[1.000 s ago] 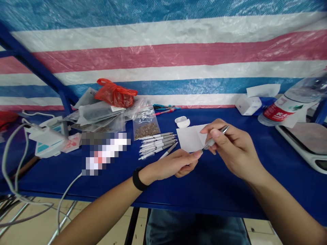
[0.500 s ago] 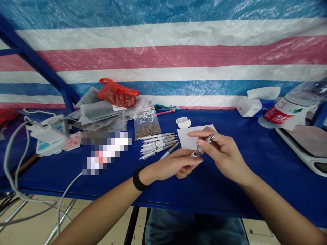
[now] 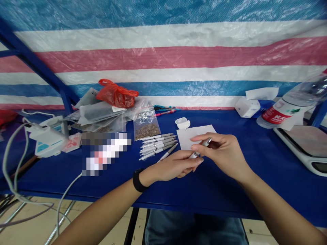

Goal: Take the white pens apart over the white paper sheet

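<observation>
Between my hands is a white and grey pen [image 3: 194, 155], tilted with its silver tip up to the right. My left hand [image 3: 176, 164] grips its white barrel between thumb and fingers. Pinched on the grey upper part near the tip is my right hand [image 3: 224, 149]. Under and behind the hands lies a white sheet of paper [image 3: 186, 135]. Just left of it several similar pens [image 3: 157, 144] rest side by side, and one more pen [image 3: 168, 152] lies partly hidden by my left hand.
A small white open case [image 3: 183, 123] sits behind the paper. A clear bag of brown bits [image 3: 146, 130], plastic sleeves and a red bag [image 3: 116, 94] lie to the left. At right stand a tissue pack [image 3: 247, 107], a large bottle [image 3: 277, 114] and a scale [image 3: 306, 144].
My right hand's fingers have shifted along the pen, the thumb and forefinger now covering more of its grey part. The left hand keeps its hold with little movement.
</observation>
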Motion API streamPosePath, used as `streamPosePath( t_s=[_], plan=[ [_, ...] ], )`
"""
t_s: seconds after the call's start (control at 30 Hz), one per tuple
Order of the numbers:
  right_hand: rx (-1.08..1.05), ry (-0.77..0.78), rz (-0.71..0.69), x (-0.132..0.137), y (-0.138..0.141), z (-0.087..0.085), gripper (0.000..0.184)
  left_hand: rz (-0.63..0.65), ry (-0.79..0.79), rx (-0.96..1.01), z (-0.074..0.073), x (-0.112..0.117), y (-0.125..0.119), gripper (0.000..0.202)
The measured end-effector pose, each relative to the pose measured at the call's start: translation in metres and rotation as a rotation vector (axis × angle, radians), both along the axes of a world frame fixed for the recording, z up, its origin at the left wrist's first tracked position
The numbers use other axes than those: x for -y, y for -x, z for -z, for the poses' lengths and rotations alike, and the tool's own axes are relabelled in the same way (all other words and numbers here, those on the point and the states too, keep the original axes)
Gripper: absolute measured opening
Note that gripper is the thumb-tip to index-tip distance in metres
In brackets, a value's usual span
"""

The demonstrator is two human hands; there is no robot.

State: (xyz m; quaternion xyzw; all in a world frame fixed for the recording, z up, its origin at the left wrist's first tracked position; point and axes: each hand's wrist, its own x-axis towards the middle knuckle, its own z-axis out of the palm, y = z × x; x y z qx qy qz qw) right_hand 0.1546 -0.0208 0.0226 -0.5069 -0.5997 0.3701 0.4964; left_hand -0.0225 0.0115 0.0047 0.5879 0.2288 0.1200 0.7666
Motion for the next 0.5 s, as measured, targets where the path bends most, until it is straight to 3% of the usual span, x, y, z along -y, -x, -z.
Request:
streamPosePath(
  t_s=[0.13,0.37,0.43,0.5],
  plan=[
    [0.129,-0.072,0.166,0.001,0.003,0.002,0.056,-0.028,-0.099,-0.067,-0.002,0.000,-0.001,0.041],
    [-0.066,0.065,-0.108,-0.003,-0.006,-0.010,0.040,-0.072,-0.062,0.051,-0.003,-0.003,0.002,0.035],
    [-0.054,0.064,-0.045,-0.003,-0.006,-0.010,0.041,-0.066,-0.085,0.051,-0.001,-0.002,0.002,0.036],
    [-0.001,0.045,0.053,-0.002,-0.005,-0.011,0.059,-0.054,-0.115,0.060,0.000,-0.002,0.001,0.035]
  ],
)
